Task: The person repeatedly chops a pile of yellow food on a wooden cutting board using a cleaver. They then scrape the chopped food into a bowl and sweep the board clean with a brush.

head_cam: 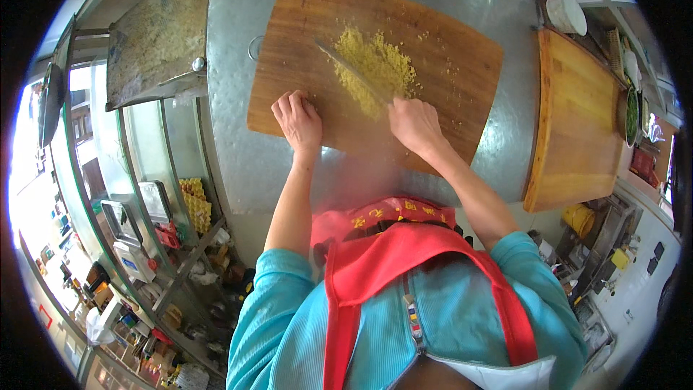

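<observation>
My right hand (414, 123) is closed around the handle of a kitchen knife (354, 71). The blade slants up and left across a heap of finely chopped yellow food (387, 62); exactly what food it is, I cannot tell. Under the heap lies a large wooden cutting board (308, 11), set at an angle. My left hand (298, 122) rests on the board near its front left edge, fingers bent and holding nothing, apart from the knife and the heap. Small yellow crumbs are scattered over the board's right half.
The board sits on a metal worktop (238, 151). To the right stands a wooden panel (576, 130), with a white tub (566, 14) beyond it. At left are a stained metal surface (162, 38), glass panes and stacked egg trays (195, 200). A yellow bucket (578, 219) is lower right.
</observation>
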Demonstrator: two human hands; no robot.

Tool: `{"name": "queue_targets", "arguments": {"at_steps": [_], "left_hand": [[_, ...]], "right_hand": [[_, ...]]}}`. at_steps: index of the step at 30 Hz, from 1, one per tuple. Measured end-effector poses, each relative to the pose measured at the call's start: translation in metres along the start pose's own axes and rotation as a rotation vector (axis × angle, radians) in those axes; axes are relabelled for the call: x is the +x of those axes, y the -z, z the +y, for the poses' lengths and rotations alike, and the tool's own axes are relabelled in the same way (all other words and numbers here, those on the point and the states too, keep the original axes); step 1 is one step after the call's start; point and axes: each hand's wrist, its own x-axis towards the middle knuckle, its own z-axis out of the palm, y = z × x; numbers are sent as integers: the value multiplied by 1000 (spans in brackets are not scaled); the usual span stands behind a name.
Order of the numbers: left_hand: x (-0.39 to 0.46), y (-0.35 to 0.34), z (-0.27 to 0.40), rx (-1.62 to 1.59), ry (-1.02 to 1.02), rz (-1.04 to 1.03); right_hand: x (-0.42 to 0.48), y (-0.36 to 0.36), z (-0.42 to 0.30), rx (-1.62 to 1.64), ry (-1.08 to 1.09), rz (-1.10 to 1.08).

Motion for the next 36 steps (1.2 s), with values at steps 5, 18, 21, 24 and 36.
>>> {"name": "queue_targets", "arguments": {"at_steps": [5, 18, 21, 24, 36], "left_hand": [[-1, -1, 0, -4, 2, -13], [-2, -5, -5, 7, -39, 2], [-1, -5, -4, 10, -55, 1], [-2, -3, -2, 19, -38, 8], [0, -1, -6, 1, -20, 32]], "right_hand": [[-5, -9, 2, 29, -33, -89], [-23, 15, 20, 50, -183, -17], [-26, 4, 34, 29, -210, -11], [-28, 16, 42, 71, -171, 30], [-40, -10, 42, 6, -247, 199]]}}
